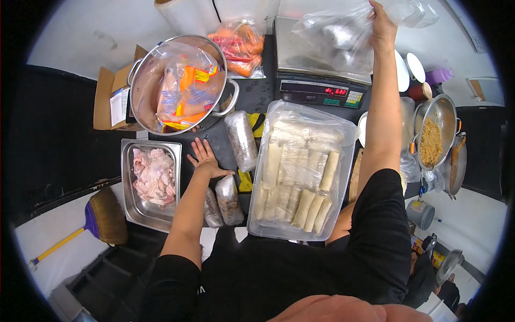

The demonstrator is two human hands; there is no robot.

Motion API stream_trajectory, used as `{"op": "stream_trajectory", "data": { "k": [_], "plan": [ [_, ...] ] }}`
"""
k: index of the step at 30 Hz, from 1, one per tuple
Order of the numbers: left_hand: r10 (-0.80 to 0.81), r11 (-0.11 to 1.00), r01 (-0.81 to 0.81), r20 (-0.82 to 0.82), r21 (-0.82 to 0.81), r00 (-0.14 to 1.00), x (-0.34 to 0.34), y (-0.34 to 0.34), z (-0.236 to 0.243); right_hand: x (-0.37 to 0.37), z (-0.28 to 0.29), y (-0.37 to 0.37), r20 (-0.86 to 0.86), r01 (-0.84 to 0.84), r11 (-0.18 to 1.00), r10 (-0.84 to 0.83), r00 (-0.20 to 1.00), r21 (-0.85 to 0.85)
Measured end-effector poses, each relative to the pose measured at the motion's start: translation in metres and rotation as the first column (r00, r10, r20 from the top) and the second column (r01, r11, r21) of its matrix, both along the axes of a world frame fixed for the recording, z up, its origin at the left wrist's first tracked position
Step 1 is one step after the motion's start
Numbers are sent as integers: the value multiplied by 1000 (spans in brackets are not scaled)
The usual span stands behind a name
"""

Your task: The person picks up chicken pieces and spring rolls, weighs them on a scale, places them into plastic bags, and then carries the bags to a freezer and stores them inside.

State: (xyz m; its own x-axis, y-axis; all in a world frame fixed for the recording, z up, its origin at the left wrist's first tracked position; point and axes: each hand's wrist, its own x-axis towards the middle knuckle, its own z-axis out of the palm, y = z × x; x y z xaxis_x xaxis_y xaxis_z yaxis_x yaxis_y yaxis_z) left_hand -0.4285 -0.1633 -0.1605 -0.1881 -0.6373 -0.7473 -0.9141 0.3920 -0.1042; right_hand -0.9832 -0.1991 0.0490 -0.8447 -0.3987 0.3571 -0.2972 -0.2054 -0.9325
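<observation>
Clear, crinkled plastic bag (348, 59) with pale lumps, over the scale (285, 45) at the far side; contact with the plate uncertain. Right hand (383, 33): fingers closed on the bag's gathered top. Left hand (205, 161): fingers spread, gripping nothing, palm down over the worktop (220, 140). Progress (judged): weighing apparently under way, bag not yet released. Three cylindrical parcels (229, 199) near the left hand already film-wrapped, contents mottled brown. To their right, translucent tub (348, 139): smooth pale rolls (303, 208), partly under film. Left: glossy pink raw meat (154, 177), unwrapped.

Downward fisheye view from head height
</observation>
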Motion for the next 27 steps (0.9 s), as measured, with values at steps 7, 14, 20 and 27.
{"op": "stream_trajectory", "data": {
  "k": [7, 14, 20, 27],
  "plan": [
    [9, 1000, -9, 15, 13, 1000, -2, 0, 3, 5, -8, -10, 8, -34, 999, 34, 999, -23],
    [7, 1000, -8, 37, 15, 999, -3, 0, 3, -1, -14, -12, -10, -22, 998, 22, 1000, 61],
    [7, 1000, -8, 38, 21, 999, -4, -1, 3, -6, -15, -16, -45, -69, 996, 72, 996, 55],
    [15, 1000, -16, 38, 19, 999, -5, -1, 5, -1, -13, -21, -22, -76, 996, 77, 997, 40]
  ]
}}
